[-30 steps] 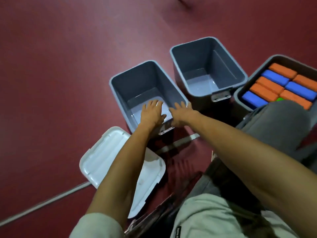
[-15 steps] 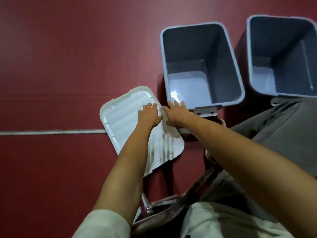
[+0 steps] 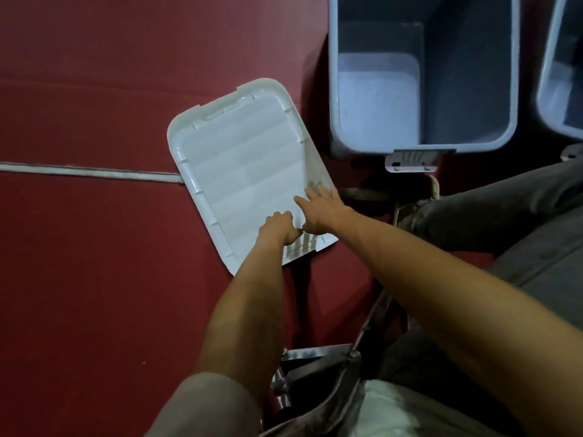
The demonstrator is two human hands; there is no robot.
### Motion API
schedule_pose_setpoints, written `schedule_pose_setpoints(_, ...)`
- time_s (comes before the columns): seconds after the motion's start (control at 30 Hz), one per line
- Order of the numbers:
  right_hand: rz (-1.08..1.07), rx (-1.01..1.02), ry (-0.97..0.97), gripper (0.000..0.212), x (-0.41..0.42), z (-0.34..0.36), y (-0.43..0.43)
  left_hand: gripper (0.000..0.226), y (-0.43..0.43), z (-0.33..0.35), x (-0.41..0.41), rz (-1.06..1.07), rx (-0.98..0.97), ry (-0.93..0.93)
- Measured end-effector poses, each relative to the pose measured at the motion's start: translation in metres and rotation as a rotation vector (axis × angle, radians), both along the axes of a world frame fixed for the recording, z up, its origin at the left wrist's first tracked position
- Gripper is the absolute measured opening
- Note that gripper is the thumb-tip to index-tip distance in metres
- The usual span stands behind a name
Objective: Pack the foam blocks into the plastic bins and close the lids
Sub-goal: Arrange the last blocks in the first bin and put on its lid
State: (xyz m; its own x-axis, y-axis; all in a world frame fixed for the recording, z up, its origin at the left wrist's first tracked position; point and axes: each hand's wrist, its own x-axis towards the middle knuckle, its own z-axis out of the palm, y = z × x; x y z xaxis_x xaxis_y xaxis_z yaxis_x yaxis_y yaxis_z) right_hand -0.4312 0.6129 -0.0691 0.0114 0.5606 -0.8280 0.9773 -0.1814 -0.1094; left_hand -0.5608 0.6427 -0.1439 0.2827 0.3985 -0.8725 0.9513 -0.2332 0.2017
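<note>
Hands on a white plastic lid, which lies flat on the red floor with its ribbed side up, turned at an angle to a pale seam line that meets its left edge. My right hand is spread wide, fingers straight, resting on the lid close to its right rim. My left hand sits just beside it on the lid's near part, fingers curled downward. I cannot tell whether it grips anything or only presses there. Both forearms reach forward from the bottom of the view.

A grey bin stands upright just beyond the lid's right corner, apart from it, uncovered, its pale bottom in plain sight. A latch hangs at the middle of its near rim. A second grey bin stands beside the first at the right edge, cut off by the frame. My leg in grey trousers stretches across the right side near the latch, and a metal frame shows low between my arms.
</note>
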Motion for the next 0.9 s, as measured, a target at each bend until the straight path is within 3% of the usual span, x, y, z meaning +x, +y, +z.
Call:
schedule_pose_setpoints(0.17, -0.008, -0.067, 0.017, 0.079, -0.007, -0.025, -0.016, 0.061, -0.021, -0.021, -0.002, 0.119, -0.089, -0.003)
schedule_pose_setpoints(0.27, 0.000, -0.080, 0.014, 0.074, -0.011, -0.032, -0.020, 0.060, -0.022, -0.016, 0.001, 0.180, -0.038, -0.074)
schedule_pose_setpoints(0.53, -0.043, -0.045, 0.025, 0.083, -0.004, -0.013, 0.006, 0.056, 0.020, 0.012, 0.015, 0.111, 0.108, -0.107)
schedule_pose_setpoints(0.7, -0.023, 0.102, -0.025, 0.080, 0.016, 0.017, 0.026, 0.054, 0.052, 0.054, 0.041, 0.033, 0.272, -0.165)
schedule_pose_setpoints(0.9, -0.223, 0.352, 0.020, 0.068, 0.062, 0.093, 0.048, 0.050, 0.089, 0.135, 0.101, -0.094, 0.474, -0.292)
